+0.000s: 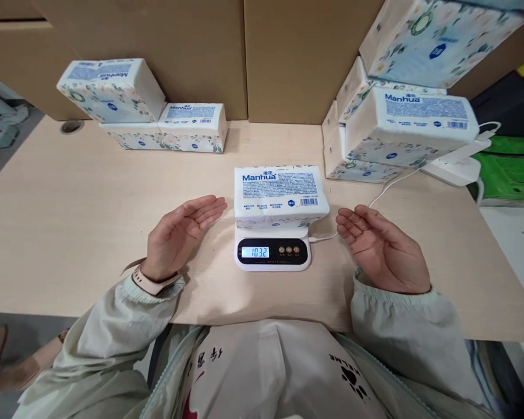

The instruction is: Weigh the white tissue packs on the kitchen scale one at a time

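The pack [279,192] sits on the scale [273,262], its right end overhanging. The left hand [181,233] and right hand [382,247] are open beside it, holding nothing. The cord [325,238] runs by the right hand; snagging it could drag the scale, and a knock could shift the pack. The pale table [91,233] bears a left stack [126,107] and right stack [410,125], before brown cardboard [305,64].

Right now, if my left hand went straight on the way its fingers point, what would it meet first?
Your left hand would likely meet the Manhua pack on the scale first, though the hand's height is unclear.
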`<state>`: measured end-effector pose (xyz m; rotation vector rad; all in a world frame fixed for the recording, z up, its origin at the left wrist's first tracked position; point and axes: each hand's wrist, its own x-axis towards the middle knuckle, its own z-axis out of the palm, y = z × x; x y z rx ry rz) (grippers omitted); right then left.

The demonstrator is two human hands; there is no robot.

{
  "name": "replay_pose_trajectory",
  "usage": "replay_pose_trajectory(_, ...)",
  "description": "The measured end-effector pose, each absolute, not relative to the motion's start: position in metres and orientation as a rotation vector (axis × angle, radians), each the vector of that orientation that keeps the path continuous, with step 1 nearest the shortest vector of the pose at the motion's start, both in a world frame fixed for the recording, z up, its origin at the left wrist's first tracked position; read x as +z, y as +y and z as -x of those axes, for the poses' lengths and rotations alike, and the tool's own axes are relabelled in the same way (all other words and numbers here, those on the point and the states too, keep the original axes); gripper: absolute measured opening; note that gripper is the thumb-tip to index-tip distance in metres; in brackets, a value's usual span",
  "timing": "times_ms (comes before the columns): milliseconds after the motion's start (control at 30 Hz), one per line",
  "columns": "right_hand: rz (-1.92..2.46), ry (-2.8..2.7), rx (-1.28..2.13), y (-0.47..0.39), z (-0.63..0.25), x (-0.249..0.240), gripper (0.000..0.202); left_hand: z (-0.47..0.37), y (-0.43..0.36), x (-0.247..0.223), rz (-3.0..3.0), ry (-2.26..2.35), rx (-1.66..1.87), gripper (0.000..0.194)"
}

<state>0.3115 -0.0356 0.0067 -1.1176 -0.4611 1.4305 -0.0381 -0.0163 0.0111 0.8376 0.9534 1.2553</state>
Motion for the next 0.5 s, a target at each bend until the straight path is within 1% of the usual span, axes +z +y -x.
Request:
replay_pose_trajectory(267, 1.155, -0.576, 1.394, -0.037, -0.314, 0.002, 0.011, 0.042, -0.017, 0.008, -0.897, 0.915, 1.242, 0.043)
replay_pose_trajectory(400, 1.229, -0.765, 1.254, -0.036, -0.309, -0.004, 0.018, 0.036, -0.018, 0.001, -1.121, 0.923, 1.243, 0.043)
replay_pose_trajectory(433, 1.252, -0.839, 1.199, -0.036, -0.306, -0.005, 0.023, 0.033, -0.018, -0.001, -1.207, 0.904, 1.231, 0.048)
replay_pose_trajectory(500, 1.267, -1.027, 1.154, -0.034, -0.297, -0.006, 0.040, 0.026, -0.016, -0.007, -1.381, 0.840, 1.177, 0.067)
